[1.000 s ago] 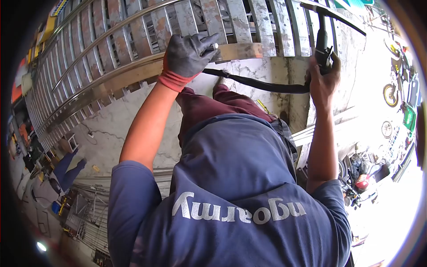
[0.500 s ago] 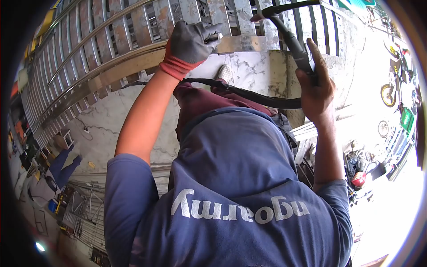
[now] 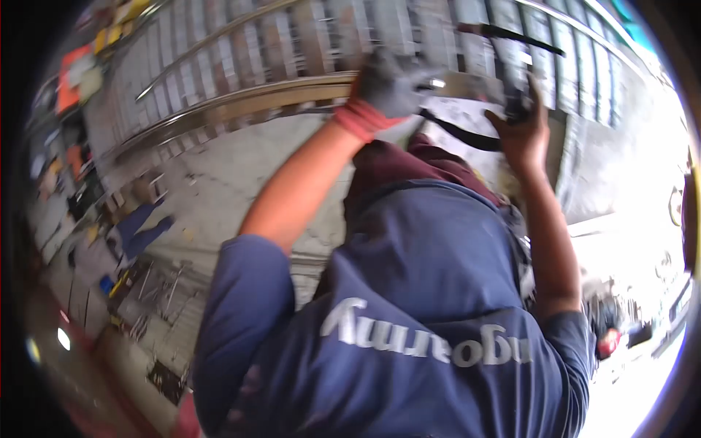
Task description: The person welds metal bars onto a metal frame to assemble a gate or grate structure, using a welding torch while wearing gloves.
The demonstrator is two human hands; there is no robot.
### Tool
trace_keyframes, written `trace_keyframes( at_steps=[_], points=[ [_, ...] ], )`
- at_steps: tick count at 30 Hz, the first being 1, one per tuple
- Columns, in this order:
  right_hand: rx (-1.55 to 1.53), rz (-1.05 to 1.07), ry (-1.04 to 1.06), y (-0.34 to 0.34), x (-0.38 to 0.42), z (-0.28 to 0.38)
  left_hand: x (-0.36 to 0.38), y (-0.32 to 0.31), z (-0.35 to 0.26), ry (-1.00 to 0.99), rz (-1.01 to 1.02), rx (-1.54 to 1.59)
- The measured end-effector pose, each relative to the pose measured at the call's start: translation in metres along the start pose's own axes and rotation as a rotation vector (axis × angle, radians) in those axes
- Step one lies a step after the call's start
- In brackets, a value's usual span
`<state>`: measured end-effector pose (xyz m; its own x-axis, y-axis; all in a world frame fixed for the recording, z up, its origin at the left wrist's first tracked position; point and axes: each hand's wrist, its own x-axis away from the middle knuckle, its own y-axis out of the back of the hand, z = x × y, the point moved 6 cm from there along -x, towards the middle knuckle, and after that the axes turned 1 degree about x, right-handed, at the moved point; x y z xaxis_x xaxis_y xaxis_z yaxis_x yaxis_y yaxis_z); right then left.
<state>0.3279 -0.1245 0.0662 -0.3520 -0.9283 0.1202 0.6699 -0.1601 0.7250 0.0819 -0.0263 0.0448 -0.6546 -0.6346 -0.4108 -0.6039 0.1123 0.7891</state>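
Note:
My left hand (image 3: 387, 84), in a grey glove with a red cuff, is closed over the near edge of a slatted metal frame (image 3: 314, 36). A small rod-like metal piece (image 3: 437, 83) with a bright end shows at its fingertips; motion blur hides its length. My bare right hand (image 3: 522, 135) grips the black handle of a TIG welding torch (image 3: 522, 41), index finger stretched along it. The torch's long back cap and reddish nozzle lie over the slats. From the handle a black cable (image 3: 467, 137) loops left in front of my legs.
A long flat bar (image 3: 270, 98) runs along the frame's near side. At the left, another person in blue trousers (image 3: 139, 230) is beside stacked metal pieces (image 3: 150, 292). A red round object (image 3: 607, 343) stands among clutter at the right.
The view has swung, and the frame and surroundings appear shifted to the right. My left hand has come closer to my right hand. The torch stays in my right hand.

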Motion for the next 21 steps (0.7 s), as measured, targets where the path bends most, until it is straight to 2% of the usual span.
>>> trace_keyframes(
  at_steps=[1, 2, 4, 6, 7, 8, 9, 10, 11, 12, 13, 14, 17, 20, 21],
  points=[
    [-0.266, -0.014, 0.061, -0.034, -0.017, -0.042, 0.006, 0.005, 0.001, 0.008, -0.031, -0.014],
    [-0.219, -0.026, 0.080, -0.043, -0.019, -0.046, 0.004, 0.006, -0.005, 0.003, -0.079, -0.077],
    [-0.050, -0.081, 0.105, -0.031, -0.029, -0.032, 0.004, -0.004, -0.003, 0.066, 0.041, -0.205],
    [0.012, -0.130, 0.137, -0.027, -0.029, -0.007, 0.008, 0.000, 0.000, 0.047, 0.061, -0.274],
    [-0.002, -0.037, 0.047, -0.026, -0.032, -0.007, 0.007, -0.002, -0.005, 0.033, 0.061, -0.287],
    [0.057, -0.055, 0.053, -0.022, -0.030, -0.003, 0.011, -0.008, 0.003, 0.018, -0.018, -0.224],
    [-0.038, 0.009, 0.140, -0.019, -0.027, 0.017, 0.015, -0.012, 0.009, 0.032, -0.073, -0.109],
    [0.002, 0.021, 0.047, -0.014, -0.027, 0.010, 0.016, -0.016, 0.007, 0.015, -0.024, -0.132],
    [-0.017, 0.029, 0.038, -0.011, -0.029, -0.003, 0.013, -0.013, 0.004, 0.035, -0.030, -0.087],
    [0.009, 0.005, 0.076, -0.003, -0.027, -0.002, 0.015, -0.013, 0.003, -0.015, -0.087, -0.142],
    [0.018, -0.040, 0.202, 0.004, -0.026, 0.004, 0.013, -0.003, 0.000, 0.075, 0.078, -0.174],
    [-0.028, -0.028, 0.229, 0.009, -0.023, 0.009, 0.009, 0.006, -0.008, -0.002, 0.019, -0.237],
    [-0.055, -0.004, 0.215, 0.023, -0.014, 0.016, 0.004, 0.015, -0.011, -0.008, -0.017, -0.260],
    [-0.014, 0.126, 0.075, 0.043, -0.004, 0.026, 0.002, 0.010, -0.004, -0.022, -0.060, -0.179],
    [0.008, 0.051, 0.175, 0.046, 0.001, 0.028, -0.001, 0.014, -0.006, -0.020, -0.054, -0.184]
  ],
)
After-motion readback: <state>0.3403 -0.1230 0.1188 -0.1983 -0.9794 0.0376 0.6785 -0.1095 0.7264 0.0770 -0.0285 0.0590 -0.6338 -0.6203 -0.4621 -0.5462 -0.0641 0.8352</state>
